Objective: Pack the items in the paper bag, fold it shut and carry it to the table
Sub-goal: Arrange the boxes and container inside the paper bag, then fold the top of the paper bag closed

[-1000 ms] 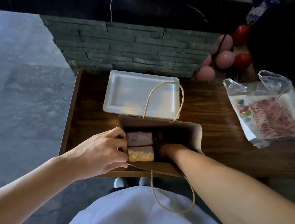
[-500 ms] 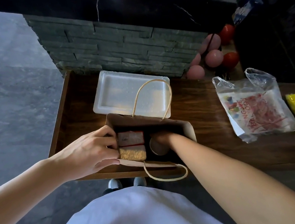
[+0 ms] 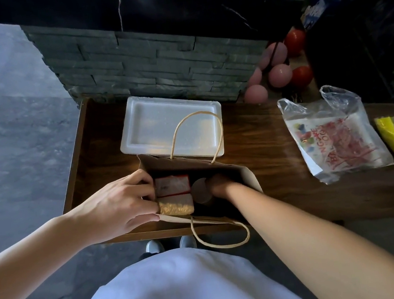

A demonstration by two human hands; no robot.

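Paper bag point(image 3: 243, 177) stands open on wooden surface point(image 3: 260, 140). Left hand point(image 3: 120, 205) pinches its left rim. Right hand point(image 3: 218, 184) sits inside beside a round item point(image 3: 200, 190); I cannot tell its grip.

Paper bag point(image 3: 240, 171): matt brown kraft, twisted paper-cord handles. White foam tray point(image 3: 162, 126) matt, slightly pebbled; bench point(image 3: 259, 135) glossy dark wood grain. Plastic bag point(image 3: 335, 135) clear, crinkly, shiny.
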